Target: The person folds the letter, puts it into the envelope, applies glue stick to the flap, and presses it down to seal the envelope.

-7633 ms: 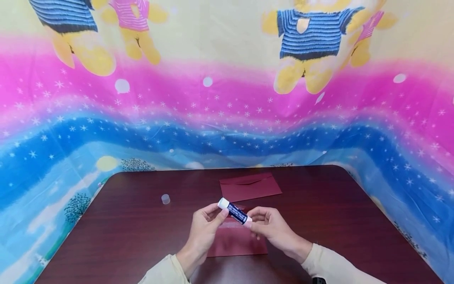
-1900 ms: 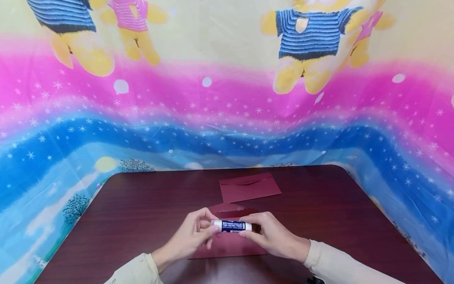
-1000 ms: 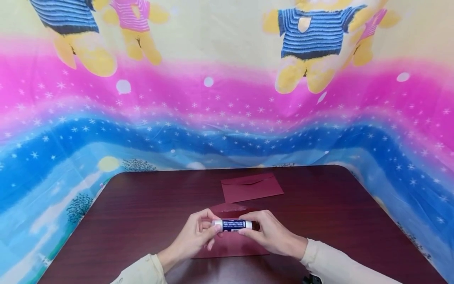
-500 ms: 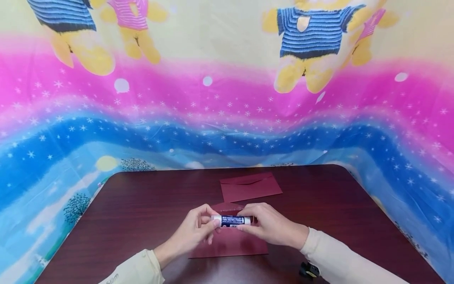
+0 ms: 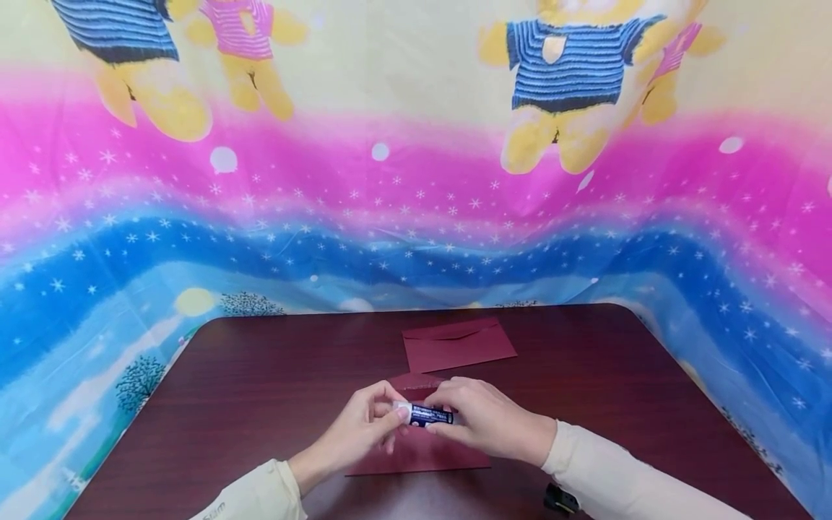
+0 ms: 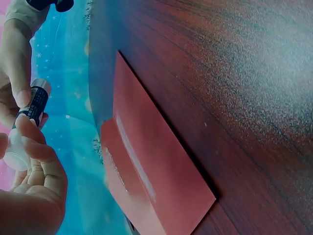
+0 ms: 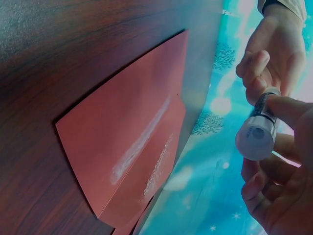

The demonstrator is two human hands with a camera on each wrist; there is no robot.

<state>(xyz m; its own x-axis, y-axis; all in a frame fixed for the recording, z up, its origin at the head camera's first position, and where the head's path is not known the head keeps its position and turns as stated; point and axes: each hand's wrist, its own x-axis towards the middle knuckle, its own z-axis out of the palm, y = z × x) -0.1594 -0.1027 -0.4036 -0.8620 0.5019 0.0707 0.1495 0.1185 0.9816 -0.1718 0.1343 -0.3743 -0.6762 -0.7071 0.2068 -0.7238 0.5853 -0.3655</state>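
A glue stick (image 5: 430, 416) with a dark blue printed label is held level above the table by both hands. My left hand (image 5: 357, 426) pinches its left end, where a translucent cap (image 6: 16, 152) shows in the left wrist view. The right hand (image 5: 490, 422) grips the other end, thumb and fingers round the label. Beneath them lies a dark red envelope (image 5: 448, 458), its flap raised away from me. Whitish glue streaks (image 7: 142, 142) mark the flap and the body beside the fold, seen in both wrist views.
A second dark red envelope (image 5: 460, 347), flap folded down, lies farther back on the brown wooden table (image 5: 273, 375). A printed cloth (image 5: 416, 180) with bears and snowflakes hangs behind and round the table.
The cap, on the table at left in the oldest frame, is now at the glue stick's left end. The right hand has moved slightly left, covering more of the stick.
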